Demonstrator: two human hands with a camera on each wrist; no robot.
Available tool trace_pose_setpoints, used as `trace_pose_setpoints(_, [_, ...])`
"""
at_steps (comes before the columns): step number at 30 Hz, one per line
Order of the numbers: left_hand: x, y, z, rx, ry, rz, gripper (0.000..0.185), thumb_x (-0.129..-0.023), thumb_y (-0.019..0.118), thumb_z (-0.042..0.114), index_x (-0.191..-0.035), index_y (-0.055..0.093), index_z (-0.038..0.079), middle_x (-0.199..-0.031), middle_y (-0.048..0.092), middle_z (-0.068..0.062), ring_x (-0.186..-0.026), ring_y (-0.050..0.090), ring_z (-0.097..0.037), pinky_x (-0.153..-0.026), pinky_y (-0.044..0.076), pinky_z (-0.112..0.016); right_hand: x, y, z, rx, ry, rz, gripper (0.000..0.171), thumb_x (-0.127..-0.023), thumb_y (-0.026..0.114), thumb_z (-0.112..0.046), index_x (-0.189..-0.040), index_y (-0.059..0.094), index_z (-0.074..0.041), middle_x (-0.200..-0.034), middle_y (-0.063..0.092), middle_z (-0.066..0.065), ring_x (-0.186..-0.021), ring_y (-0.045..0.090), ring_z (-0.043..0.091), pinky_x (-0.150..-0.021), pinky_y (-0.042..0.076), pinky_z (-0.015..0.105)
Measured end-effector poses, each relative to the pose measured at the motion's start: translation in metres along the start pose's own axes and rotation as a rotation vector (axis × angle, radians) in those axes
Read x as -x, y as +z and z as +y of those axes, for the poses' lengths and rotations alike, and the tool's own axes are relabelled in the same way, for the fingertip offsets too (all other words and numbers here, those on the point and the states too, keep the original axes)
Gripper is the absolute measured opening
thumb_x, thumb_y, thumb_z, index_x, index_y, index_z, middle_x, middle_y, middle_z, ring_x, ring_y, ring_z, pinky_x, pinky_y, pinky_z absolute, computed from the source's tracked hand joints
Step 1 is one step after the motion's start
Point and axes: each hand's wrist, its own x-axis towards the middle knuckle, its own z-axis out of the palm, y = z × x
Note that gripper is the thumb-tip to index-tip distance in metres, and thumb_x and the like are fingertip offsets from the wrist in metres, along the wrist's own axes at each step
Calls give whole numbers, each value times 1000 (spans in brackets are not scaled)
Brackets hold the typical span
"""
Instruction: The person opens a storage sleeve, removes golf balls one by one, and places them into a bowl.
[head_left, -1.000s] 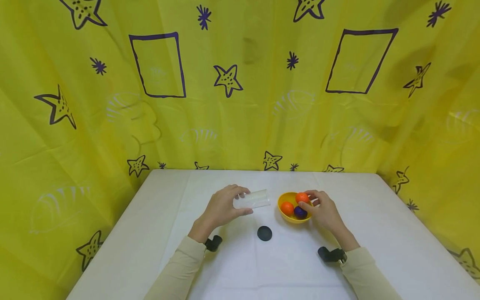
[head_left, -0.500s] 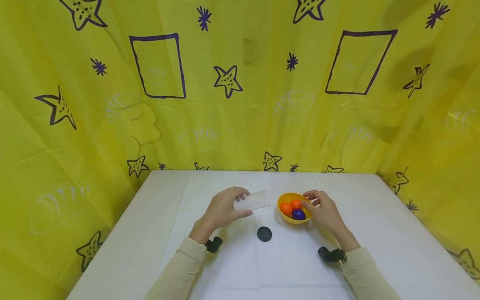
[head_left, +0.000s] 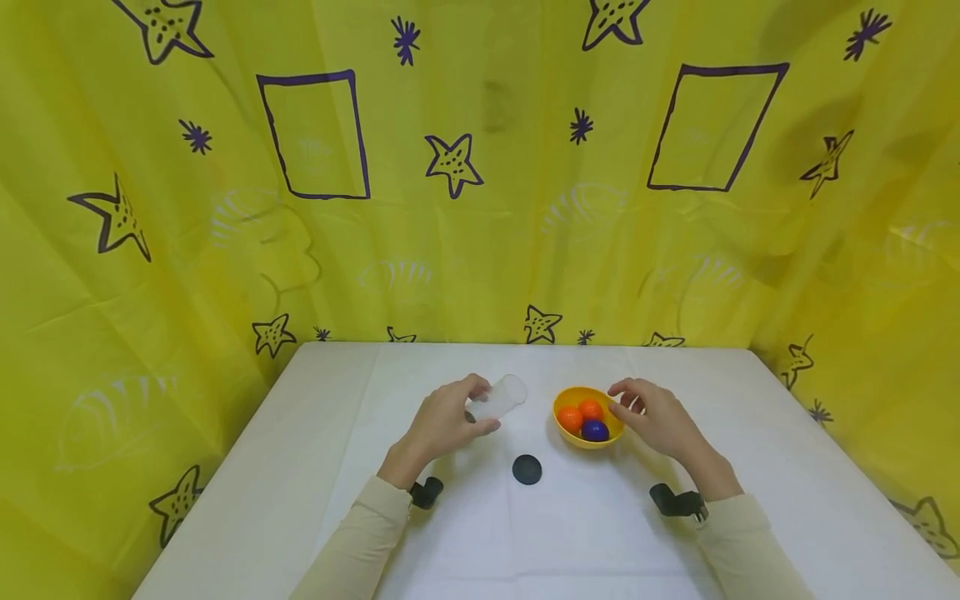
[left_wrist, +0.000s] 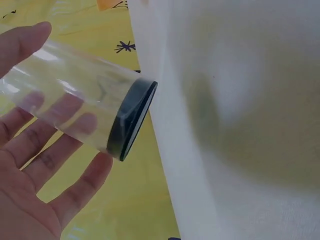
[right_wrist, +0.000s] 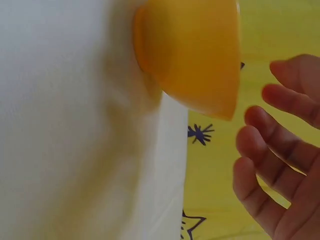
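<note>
Clear tube (head_left: 501,398) tilted above white table (head_left: 787,467), left of yellow bowl (head_left: 564,401); we hold it in left hand (head_left: 442,421), fingers and thumb curled round its lower end. Left wrist view: tube (left_wrist: 75,95) see-through, dark cap on one end, fingers (left_wrist: 75,185) under it. Our right hand (head_left: 656,417) just beside bowl's right rim, fingers loosely spread, holding nothing. Bowl holds two orange balls (head_left: 570,417) and purple ball (head_left: 595,430). Black lid (head_left: 527,469) flat on table, nearer us, between both hands. Yellow curtain (head_left: 150,250) behind.
</note>
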Motion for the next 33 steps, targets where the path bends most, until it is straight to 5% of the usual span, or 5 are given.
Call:
trace_pose_setpoints(9, [1, 5, -10, 75, -70, 2, 51, -88, 82, 33, -130, 62, 11, -122, 70, -8, -105, 66, -24, -89, 54, -42, 0, -7, 1, 51, 5, -102, 20, -98, 68, -23, -114, 69, -10, -93, 67, 2, -84, 55, 18, -69, 47, 28])
trace_pose_setpoints(23, [3, 7, -33, 241, -149, 4, 40, -90, 80, 27, -122, 63, 9, -117, 70, -9, -101, 69, -26, -81, 60, -37, -1, -19, 12, 61, 19, -19, 29, -98, 69, -22, -122, 68, -6, -98, 69, 7, -87, 59, 21, -72, 49, 31])
trace_pose_setpoints(29, [3, 2, -42, 228, -195, -47, 35, -90, 80, 32, -112, 63, 12, -112, 72, -7, -106, 69, -27, -82, 60, -40, -1, -23, 12, 53, 33, -7, 30, -99, 68, -24, -124, 68, -7, -102, 69, 8, -90, 59, 22, -72, 49, 31])
trace_pose_setpoints(33, [5, -3, -44, 209, -228, -124, 42, -88, 82, 30, -119, 63, 10, -113, 72, -8, -107, 68, -28, -86, 58, -44, 1, -24, 13, 49, 25, 0, 29, -99, 68, -23, -123, 68, -7, -102, 69, 9, -90, 59, 23, -73, 50, 31])
